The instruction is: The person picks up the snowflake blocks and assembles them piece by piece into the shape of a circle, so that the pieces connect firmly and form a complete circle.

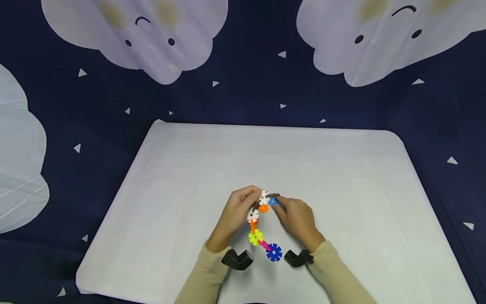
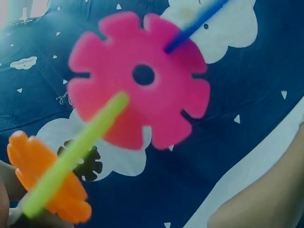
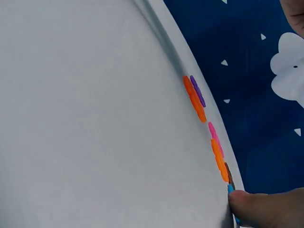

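Observation:
A chain of notched plastic connector discs hangs between the two hands above the white table. My left hand point(image 1: 239, 207) grips its upper left part, by a white disc point(image 1: 252, 215). With thumb and finger, my right hand point(image 1: 298, 217) pinches a light blue disc point(image 1: 272, 202) beside a brown disc point(image 1: 273, 195). An orange disc point(image 1: 263, 208) sits near the top. Lower down come a yellow disc point(image 1: 255, 237), a pink disc point(image 2: 161, 104) and a dark blue disc point(image 1: 274, 252) at the free end. In the right wrist view, my right thumb point(image 3: 266, 209) covers part of the light blue disc.
The white table point(image 1: 182, 177) spreads around both hands. Behind it hangs a dark blue cloth point(image 1: 250, 97) printed with clouds and small triangles. Black wrist cameras point(image 1: 238, 259) sit on both wrists, close to the chain's lower end.

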The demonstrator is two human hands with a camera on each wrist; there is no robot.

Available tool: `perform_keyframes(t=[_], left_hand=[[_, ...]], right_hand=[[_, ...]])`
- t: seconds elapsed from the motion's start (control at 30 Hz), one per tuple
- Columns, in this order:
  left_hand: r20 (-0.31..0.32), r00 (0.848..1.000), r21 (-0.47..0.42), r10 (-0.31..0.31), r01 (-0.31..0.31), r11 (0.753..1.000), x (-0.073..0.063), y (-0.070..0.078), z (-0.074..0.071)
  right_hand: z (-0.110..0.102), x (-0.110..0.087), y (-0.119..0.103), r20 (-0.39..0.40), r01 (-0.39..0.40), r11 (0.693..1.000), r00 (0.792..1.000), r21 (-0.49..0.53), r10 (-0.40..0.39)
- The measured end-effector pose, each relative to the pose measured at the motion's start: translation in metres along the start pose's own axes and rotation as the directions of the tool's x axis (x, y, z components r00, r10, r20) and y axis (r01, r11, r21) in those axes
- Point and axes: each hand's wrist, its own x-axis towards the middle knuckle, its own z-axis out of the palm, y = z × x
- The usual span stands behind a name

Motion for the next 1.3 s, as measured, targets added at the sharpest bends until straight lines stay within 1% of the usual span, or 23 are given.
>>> perform_keyframes(t=[0.03, 0.1, 0.17, 0.27, 0.4, 0.5, 0.57, 0.7, 0.77, 0.87, 0.97, 1.0, 1.03, 1.07, 1.1, 1.13, 1.2, 1.27, 1.3], left_hand=[[0.006, 1.0, -0.014, -0.006, 0.006, 1.0, 0.0, 0.0, 0.0], [0.02, 1.0, -0.033, -0.009, 0.009, 0.999, 0.001, 0.0, 0.001], [0.031, 0.999, -0.039, -0.007, 0.008, 0.999, 0.001, -0.001, 0.002], [0.028, 1.0, -0.036, -0.003, 0.004, 0.999, 0.001, -0.001, 0.004], [0.041, 0.999, -0.038, 0.009, -0.008, 0.999, 0.0, -0.001, 0.005], [0.05, 0.999, -0.041, 0.017, -0.015, 0.999, 0.0, -0.001, 0.005], [0.042, 0.999, -0.035, 0.023, -0.021, 0.999, -0.001, -0.001, 0.005], [0.031, 0.999, -0.039, 0.026, -0.025, 0.999, -0.001, -0.001, 0.004], [0.037, 0.999, -0.046, 0.027, -0.025, 0.999, -0.002, -0.001, 0.003], [0.029, 0.999, -0.035, 0.037, -0.036, 0.999, -0.002, -0.001, 0.001], [0.009, 0.999, 0.001, 0.046, -0.046, 0.999, -0.002, -0.002, -0.002], [0.005, 0.999, 0.012, 0.046, -0.046, 0.999, -0.003, -0.003, -0.003], [0.005, 0.999, 0.018, 0.044, -0.044, 0.999, -0.003, -0.004, -0.003], [0.005, 0.999, 0.023, 0.039, -0.039, 0.999, -0.003, -0.004, -0.004], [0.005, 0.999, 0.026, 0.035, -0.035, 0.999, -0.003, -0.005, -0.005], [0.007, 0.999, 0.027, 0.031, -0.031, 0.999, -0.003, -0.005, -0.006], [0.009, 0.999, 0.03, 0.035, -0.036, 0.999, -0.003, -0.006, -0.007], [0.01, 0.999, 0.034, 0.048, -0.048, 0.998, -0.002, -0.007, -0.005], [0.009, 0.998, 0.027, 0.058, -0.058, 0.998, -0.001, -0.008, -0.004]], right_hand=[[0.001, 0.0, 0.0, -0.007, -0.001, 1.0, 1.0, 0.017, 0.001], [0.0, 0.002, 0.0, 0.005, -0.013, 0.999, 1.0, 0.053, 0.013], [-0.001, 0.004, 0.0, 0.033, -0.042, 0.995, 0.999, 0.088, 0.039], [-0.003, 0.007, 0.0, 0.086, -0.084, 0.989, 0.994, 0.123, 0.074], [-0.007, 0.011, -0.002, 0.151, -0.114, 0.987, 0.984, 0.114, 0.096], [-0.01, 0.013, -0.004, 0.174, -0.119, 0.988, 0.98, 0.097, 0.1], [-0.01, 0.015, -0.004, 0.176, -0.122, 0.987, 0.979, 0.103, 0.102], [-0.01, 0.016, -0.001, 0.18, -0.151, 0.977, 0.976, 0.153, 0.123], [-0.008, 0.014, 0.001, 0.164, -0.172, 0.967, 0.976, 0.186, 0.142], [-0.007, 0.008, 0.005, 0.125, -0.175, 0.954, 0.981, 0.245, 0.148], [-0.009, 0.004, 0.008, 0.108, -0.186, 0.927, 0.981, 0.325, 0.159], [-0.011, 0.003, 0.008, 0.116, -0.202, 0.911, 0.978, 0.361, 0.171], [-0.015, 0.001, 0.008, 0.128, -0.229, 0.887, 0.973, 0.402, 0.193], [-0.02, 0.0, 0.007, 0.14, -0.258, 0.856, 0.966, 0.448, 0.218], [-0.026, -0.002, 0.005, 0.155, -0.29, 0.809, 0.957, 0.512, 0.246], [-0.033, -0.004, 0.003, 0.166, -0.318, 0.751, 0.947, 0.578, 0.274], [-0.05, -0.007, -0.006, 0.17, -0.334, 0.616, 0.935, 0.713, 0.311], [-0.067, -0.012, -0.014, 0.149, -0.297, 0.478, 0.935, 0.827, 0.322], [-0.074, -0.014, -0.019, 0.134, -0.267, 0.422, 0.938, 0.866, 0.319]])
